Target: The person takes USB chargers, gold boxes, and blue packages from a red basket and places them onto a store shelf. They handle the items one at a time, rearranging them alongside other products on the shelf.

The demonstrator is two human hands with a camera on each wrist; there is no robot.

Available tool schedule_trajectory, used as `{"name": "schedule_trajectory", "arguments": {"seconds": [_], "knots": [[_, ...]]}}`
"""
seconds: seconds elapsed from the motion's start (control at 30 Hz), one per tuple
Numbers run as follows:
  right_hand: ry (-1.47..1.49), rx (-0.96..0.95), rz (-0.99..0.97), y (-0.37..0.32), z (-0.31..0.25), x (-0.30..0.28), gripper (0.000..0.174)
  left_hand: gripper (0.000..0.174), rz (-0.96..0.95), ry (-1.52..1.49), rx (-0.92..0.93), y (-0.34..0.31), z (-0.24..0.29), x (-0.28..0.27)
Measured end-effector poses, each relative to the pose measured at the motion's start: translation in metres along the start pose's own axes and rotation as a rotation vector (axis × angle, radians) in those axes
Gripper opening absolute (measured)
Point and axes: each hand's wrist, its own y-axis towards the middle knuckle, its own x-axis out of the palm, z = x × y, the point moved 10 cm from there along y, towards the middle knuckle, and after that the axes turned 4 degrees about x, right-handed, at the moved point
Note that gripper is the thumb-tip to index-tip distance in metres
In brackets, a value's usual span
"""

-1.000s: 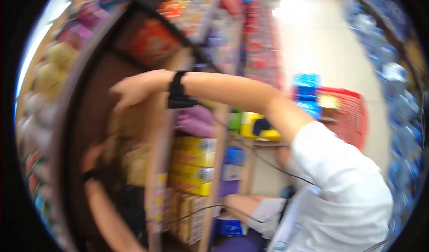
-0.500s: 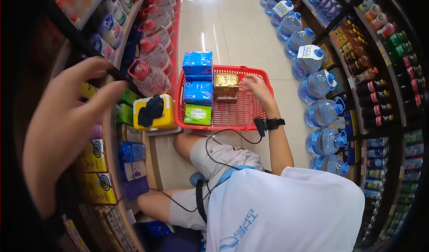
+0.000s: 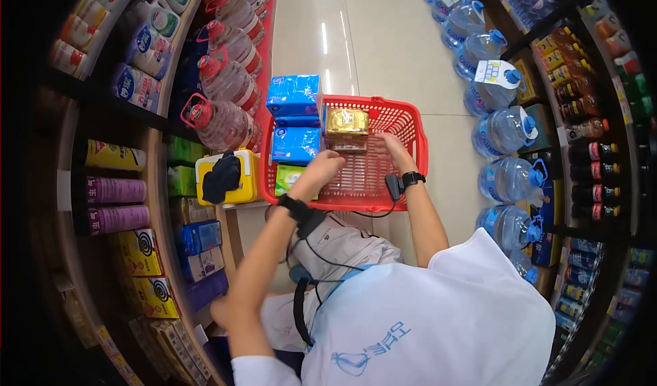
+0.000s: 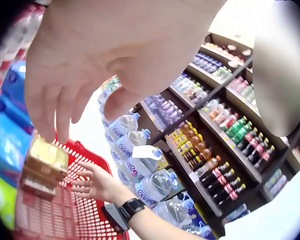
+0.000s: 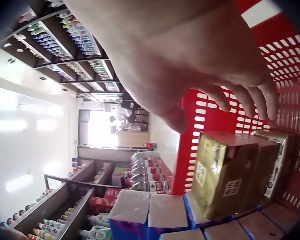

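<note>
A red basket (image 3: 419, 146) stands on the floor before the seated person. Blue packs (image 3: 295, 144) and a green pack (image 3: 290, 178) fill its left side, with gold packs (image 3: 347, 120) near the middle. The left hand (image 3: 324, 170) is over the basket beside the blue and green packs, holding nothing visible; in the left wrist view its fingers (image 4: 65, 105) hang relaxed. The right hand (image 3: 397, 152) is over the basket's right part. In the right wrist view that hand (image 5: 190, 60) has relaxed fingers above the gold packs (image 5: 230, 172), apart from them.
A yellow box (image 3: 248, 175) with a dark cloth (image 3: 223, 176) is left of the basket. Large water bottles (image 3: 503, 134) line the right shelf; red-capped bottles (image 3: 220, 122) line the left. Shelves (image 3: 159, 181) hold purple cans and yellow boxes. A cable hangs between the arms.
The left hand has come from the shelf side at left to over the basket. The right hand has stayed over the basket's right part since half a second ago. The head view has shifted.
</note>
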Motion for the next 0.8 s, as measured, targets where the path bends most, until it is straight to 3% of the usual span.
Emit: {"name": "schedule_trajectory", "arguments": {"seconds": [0.13, 0.3, 0.43, 0.53, 0.57, 0.67, 0.8], "knots": [[0.225, 0.061, -0.081, 0.034, 0.045, 0.0, 0.038, 0.048, 0.077, -0.467, -0.164, 0.054, -0.103, 0.032], [0.584, 0.212, -0.211, 0.059, 0.075, 0.019, 0.041, 0.073, 0.208, -0.691, -0.172, 0.092, -0.146, 0.055], [0.645, 0.259, -0.232, 0.049, 0.061, 0.033, 0.045, 0.078, 0.291, -0.699, -0.186, 0.1, -0.156, 0.057], [0.583, 0.144, -0.271, 0.054, 0.053, 0.038, 0.044, 0.078, 0.344, -0.81, -0.174, 0.104, -0.166, 0.055], [0.584, 0.156, -0.257, 0.059, 0.058, 0.038, 0.046, 0.069, 0.385, -0.826, -0.178, 0.102, -0.169, 0.054], [0.564, 0.155, -0.276, 0.056, 0.055, 0.05, 0.049, 0.067, 0.388, -0.881, -0.19, 0.111, -0.191, 0.063], [0.615, 0.117, -0.291, 0.059, 0.051, 0.065, 0.044, 0.057, 0.281, -0.907, -0.218, 0.119, -0.199, 0.072]]}}
